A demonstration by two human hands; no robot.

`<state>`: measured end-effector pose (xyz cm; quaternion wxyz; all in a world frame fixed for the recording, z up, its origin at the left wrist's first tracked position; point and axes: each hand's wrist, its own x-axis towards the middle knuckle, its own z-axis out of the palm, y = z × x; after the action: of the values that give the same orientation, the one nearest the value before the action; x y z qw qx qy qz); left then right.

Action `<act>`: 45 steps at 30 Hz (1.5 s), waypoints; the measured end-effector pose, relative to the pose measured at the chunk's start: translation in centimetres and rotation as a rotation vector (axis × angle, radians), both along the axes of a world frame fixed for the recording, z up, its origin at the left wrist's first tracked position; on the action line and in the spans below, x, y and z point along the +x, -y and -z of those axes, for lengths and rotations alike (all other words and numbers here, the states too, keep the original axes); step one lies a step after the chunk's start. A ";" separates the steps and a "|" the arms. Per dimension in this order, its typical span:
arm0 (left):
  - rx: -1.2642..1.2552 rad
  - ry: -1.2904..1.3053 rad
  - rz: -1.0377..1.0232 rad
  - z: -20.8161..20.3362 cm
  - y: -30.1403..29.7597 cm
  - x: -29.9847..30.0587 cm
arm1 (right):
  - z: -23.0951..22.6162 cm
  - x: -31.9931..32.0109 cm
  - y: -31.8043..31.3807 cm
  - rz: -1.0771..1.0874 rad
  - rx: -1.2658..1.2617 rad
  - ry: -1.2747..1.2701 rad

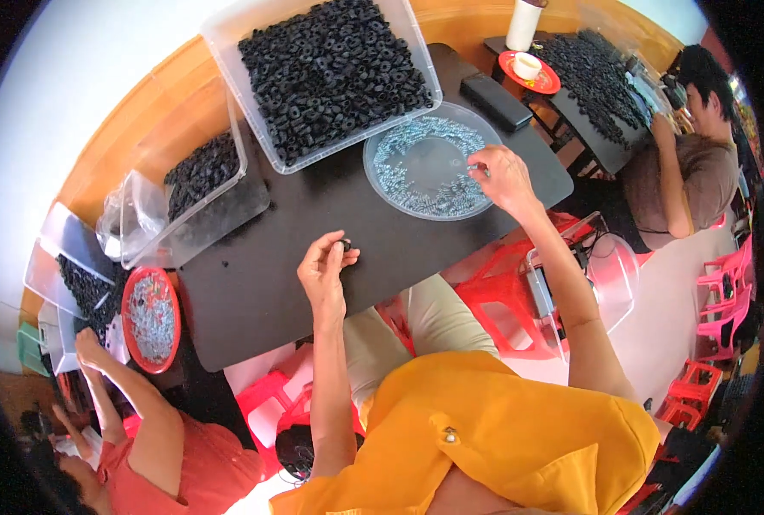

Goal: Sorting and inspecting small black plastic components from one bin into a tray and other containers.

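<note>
My left hand (323,273) is above the dark table (287,215), its fingers closed on a small black plastic piece (346,245). My right hand (505,178) reaches over the right side of a round clear tray (426,163). Its thumb and fingertips are pinched; what is between them, if anything, is too small to make out. Many small silvery metal pieces (399,190) lie in a ring around the tray's bare middle. Behind the tray, a large clear bin (230,73) is filled with black ring-like plastic pieces (330,81).
A black oblong case (495,103) lies behind the tray. At the left are a clear box (243,146) of black pieces and a red basin (174,339) of silvery ones. Co-workers sit at both sides. A red stool (506,318) stands right of my legs.
</note>
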<state>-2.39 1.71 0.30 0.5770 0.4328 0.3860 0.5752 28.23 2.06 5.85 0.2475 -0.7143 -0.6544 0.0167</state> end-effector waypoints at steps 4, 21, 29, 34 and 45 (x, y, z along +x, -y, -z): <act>-0.003 -0.028 -0.022 -0.2 0.5 0.2 | 1.6 -0.6 -1.2 -0.021 -0.054 0.055; 0.029 -0.054 -0.021 0.2 0.7 0.1 | 1.8 0.2 -3.6 -0.168 -0.122 -1.016; -0.013 0.049 0.026 -0.6 0.8 -0.1 | 1.3 -0.9 -2.9 -0.241 -0.225 -1.345; -0.085 0.160 0.112 -0.6 1.3 0.1 | -0.6 -6.1 0.2 -0.382 -0.238 -1.277; -0.005 0.233 0.117 0.5 1.3 -0.2 | 0.4 -15.2 2.8 -0.465 -0.082 -1.050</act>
<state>-2.61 0.44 -0.20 0.6516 0.3833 0.2919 0.5859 13.02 -0.77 5.45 0.5009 -0.4567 -0.5825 0.4485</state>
